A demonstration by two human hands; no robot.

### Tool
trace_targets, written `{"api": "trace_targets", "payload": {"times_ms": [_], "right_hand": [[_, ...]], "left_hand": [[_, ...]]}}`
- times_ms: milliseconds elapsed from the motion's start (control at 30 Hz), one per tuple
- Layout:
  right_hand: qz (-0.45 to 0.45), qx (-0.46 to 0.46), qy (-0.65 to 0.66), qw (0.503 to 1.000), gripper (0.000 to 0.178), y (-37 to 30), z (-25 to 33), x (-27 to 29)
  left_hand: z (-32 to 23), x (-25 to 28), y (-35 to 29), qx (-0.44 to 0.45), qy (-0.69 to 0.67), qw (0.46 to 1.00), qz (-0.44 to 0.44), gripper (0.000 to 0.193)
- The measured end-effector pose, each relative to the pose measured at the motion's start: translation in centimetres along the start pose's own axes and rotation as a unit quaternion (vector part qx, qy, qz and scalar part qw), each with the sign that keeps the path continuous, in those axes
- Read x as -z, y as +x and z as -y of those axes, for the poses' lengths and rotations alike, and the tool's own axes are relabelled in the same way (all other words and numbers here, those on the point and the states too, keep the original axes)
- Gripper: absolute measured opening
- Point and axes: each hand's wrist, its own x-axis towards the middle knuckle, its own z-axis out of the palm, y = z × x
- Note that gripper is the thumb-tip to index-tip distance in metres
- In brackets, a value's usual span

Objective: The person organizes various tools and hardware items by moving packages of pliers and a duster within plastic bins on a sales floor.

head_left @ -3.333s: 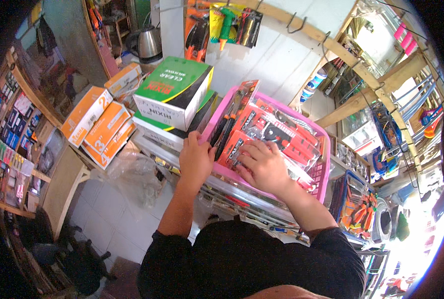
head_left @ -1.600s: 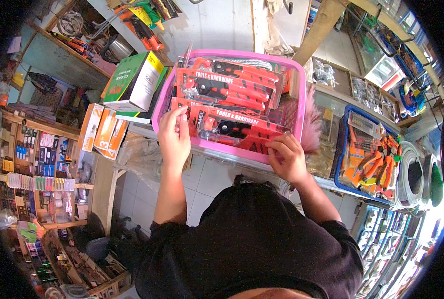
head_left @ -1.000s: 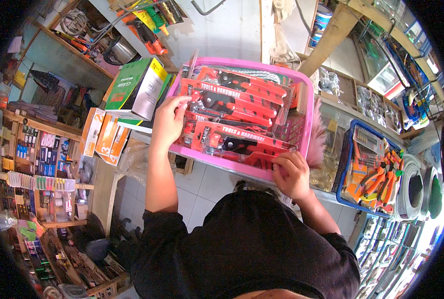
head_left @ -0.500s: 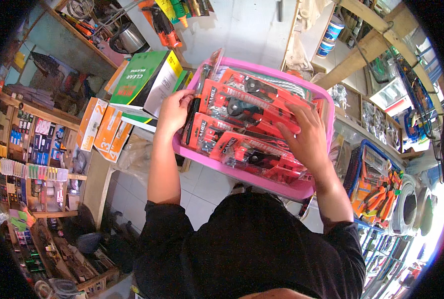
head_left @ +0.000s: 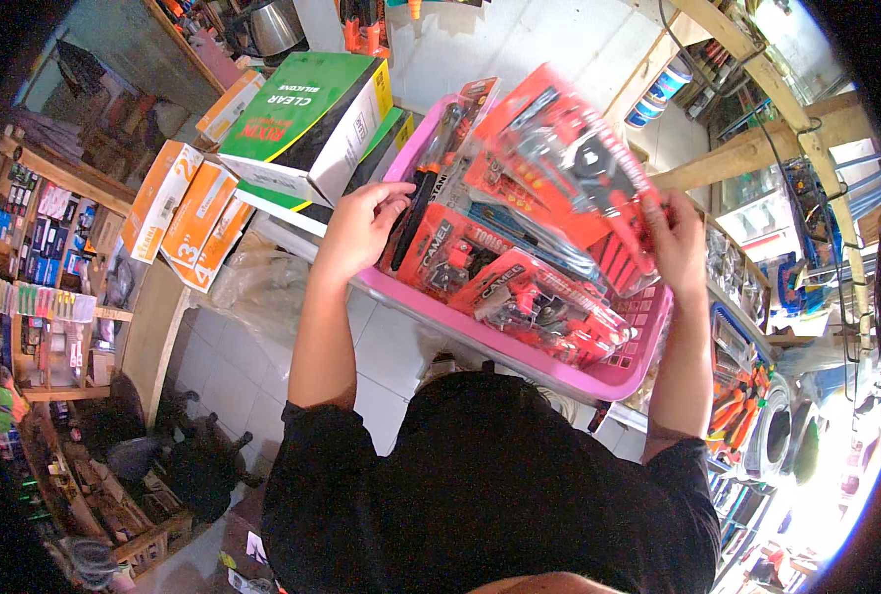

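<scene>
The right hand (head_left: 678,240) pinches the edge of a red blister-packed hand tool (head_left: 581,148), which tilts above a pink plastic basket (head_left: 617,382). The left hand (head_left: 358,230), fingers half curled, lies at the basket's left rim; whether it grips cannot be told. Similar red packs (head_left: 542,305) lie inside, beside a green-and-white carton (head_left: 307,111).

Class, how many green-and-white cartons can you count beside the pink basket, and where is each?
2 in view: the upper carton sits on the lower carton, which is mostly covered. Both are left of the pink basket. More could be hidden.
</scene>
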Motion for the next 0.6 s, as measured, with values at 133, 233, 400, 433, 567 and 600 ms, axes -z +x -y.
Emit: {"api": "trace_targets", "payload": {"times_ms": [133, 233, 400, 433, 567, 600], "right_hand": [[-0.053, 0.012, 0.021, 0.998, 0.029, 1.0, -1.9, 2.3], [-0.053, 0.012, 0.020, 0.998, 0.028, 1.0, -2.9, 3.1], [-0.059, -0.021, -0.031, 0.998, 0.028, 0.0, -3.3, 3.6], [-0.061, -0.015, -0.009, 0.998, 0.028, -0.2, -3.1, 3.3], [-0.027, -0.023, 0.019, 0.999, 0.020, -1.0, -3.2, 3.4], [-0.024, -0.022, 0.018, 0.999, 0.020, -1.1, -3.2, 3.3]], "left_hand": [[-0.9, 0.1, -0.6, -0.023, 0.008, 0.999, 0.021, 0.021], [-1.3, -0.1, -0.7, -0.042, 0.028, 0.997, 0.050, 0.018], [-0.9, -1.8, -0.3, -0.086, 0.056, 0.994, 0.030, 0.016], [-1.2, -2.0, -0.1, -0.074, 0.070, 0.995, 0.018, 0.016], [-3.1, -2.6, 1.1, -0.045, -0.003, 0.999, 0.015, 0.018], [-3.4, -2.6, 1.6, -0.026, -0.002, 0.999, 0.029, 0.018]]}}
